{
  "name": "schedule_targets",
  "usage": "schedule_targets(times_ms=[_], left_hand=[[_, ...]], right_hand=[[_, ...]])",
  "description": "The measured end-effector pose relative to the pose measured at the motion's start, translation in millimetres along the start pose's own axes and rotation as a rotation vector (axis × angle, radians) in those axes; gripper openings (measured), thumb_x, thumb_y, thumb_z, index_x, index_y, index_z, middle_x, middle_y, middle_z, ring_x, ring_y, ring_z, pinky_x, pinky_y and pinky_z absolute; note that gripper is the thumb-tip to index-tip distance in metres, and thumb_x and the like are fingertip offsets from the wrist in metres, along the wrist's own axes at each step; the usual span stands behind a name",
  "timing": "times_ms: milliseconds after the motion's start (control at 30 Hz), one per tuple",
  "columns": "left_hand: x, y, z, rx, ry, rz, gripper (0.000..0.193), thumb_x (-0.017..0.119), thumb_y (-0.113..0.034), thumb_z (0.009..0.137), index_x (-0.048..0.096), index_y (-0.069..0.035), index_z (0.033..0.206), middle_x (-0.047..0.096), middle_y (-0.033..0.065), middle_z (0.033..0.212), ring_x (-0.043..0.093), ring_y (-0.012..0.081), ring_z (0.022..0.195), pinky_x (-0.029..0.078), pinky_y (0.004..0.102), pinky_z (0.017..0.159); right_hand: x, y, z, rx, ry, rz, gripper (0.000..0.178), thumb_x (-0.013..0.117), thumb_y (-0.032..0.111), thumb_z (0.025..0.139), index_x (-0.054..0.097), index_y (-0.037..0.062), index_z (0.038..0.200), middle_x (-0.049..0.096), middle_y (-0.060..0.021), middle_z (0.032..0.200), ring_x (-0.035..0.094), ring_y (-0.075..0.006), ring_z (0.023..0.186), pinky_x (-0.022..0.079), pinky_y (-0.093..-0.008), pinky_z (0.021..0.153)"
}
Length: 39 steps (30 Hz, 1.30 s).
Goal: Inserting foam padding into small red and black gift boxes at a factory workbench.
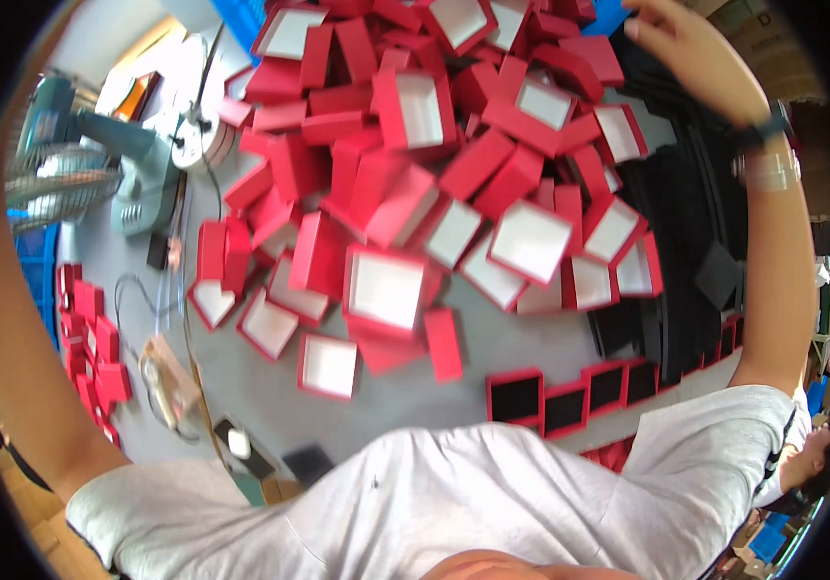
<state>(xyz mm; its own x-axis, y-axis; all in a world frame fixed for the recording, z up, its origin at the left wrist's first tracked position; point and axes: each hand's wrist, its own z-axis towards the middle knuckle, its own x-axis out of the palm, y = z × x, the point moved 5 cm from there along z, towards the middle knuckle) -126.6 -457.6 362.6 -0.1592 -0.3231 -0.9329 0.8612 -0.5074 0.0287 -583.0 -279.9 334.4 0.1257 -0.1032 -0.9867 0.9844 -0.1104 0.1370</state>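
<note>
At the upper right my right hand reaches up, partly cut off by the edge of the view, its fingers curled against the corner of a blue plastic crate. Below and in front of the crate spreads a big heap of red boxes, many with white insides. Some boxes near the heap's middle are smeared by motion, such as a red box. My left arm is raised along the left side; its hand lies outside the view.
The boxes lie on a grey table. At left stand a fan, a white power strip and small red boxes. Black pieces lie at right, beside a row of red trays with black insides. Another person is at far right.
</note>
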Motion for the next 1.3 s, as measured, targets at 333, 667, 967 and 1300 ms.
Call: schedule_targets(times_ms=[333,667,967,1300], left_hand=[[132.7,-178.8,-411.1,-0.215,0.263,-0.258,0.067,0.081,-0.032,0.077,0.053,-0.009,0.134,0.045,0.0303,0.141,0.04,0.0453,0.134,0.038,0.0486,0.107],[159.3,-184.5,-493.6,-0.193,0.261,-0.323,0.02,0.073,-0.02,0.084,0.07,-0.008,0.101,0.061,0.0186,0.118,0.06,0.0381,0.105,0.049,0.0465,0.09],[131.2,-221.9,-552.1,-0.115,0.169,-0.436,0.02,0.074,-0.015,0.081,0.07,-0.006,0.099,0.062,0.0176,0.118,0.057,0.0377,0.111,0.049,0.0461,0.091],[119.3,-220.8,-564.0,-0.094,0.019,-0.379,0.023,0.073,-0.01,0.08,0.072,-0.012,0.103,0.055,0.0132,0.134,0.046,0.0375,0.127,0.041,0.0465,0.104]], right_hand=[[254.5,165.6,-286.8,-0.065,0.147,0.56,0.091,0.075,0.038,0.084,0.024,0.0037,0.151,0.05,-0.0263,0.133,0.057,-0.0483,0.111,0.051,-0.049,0.093],[275.9,215.7,-332.4,-0.177,-0.351,0.358,0.059,0.08,0.02,0.074,0.053,0.0067,0.125,0.05,-0.0165,0.127,0.049,-0.0382,0.12,0.046,-0.0482,0.096],[297.2,203.0,-350.1,-0.182,0.064,0.326,0.069,0.082,0.024,0.074,0.047,0.0094,0.132,0.049,-0.0154,0.139,0.043,-0.036,0.134,0.036,-0.0494,0.111],[260.8,215.7,-328.9,-0.446,-0.371,0.035,0.039,0.057,0.012,0.087,0.059,0.0137,0.126,0.059,-0.0077,0.123,0.052,-0.027,0.123,0.039,-0.0432,0.109]])
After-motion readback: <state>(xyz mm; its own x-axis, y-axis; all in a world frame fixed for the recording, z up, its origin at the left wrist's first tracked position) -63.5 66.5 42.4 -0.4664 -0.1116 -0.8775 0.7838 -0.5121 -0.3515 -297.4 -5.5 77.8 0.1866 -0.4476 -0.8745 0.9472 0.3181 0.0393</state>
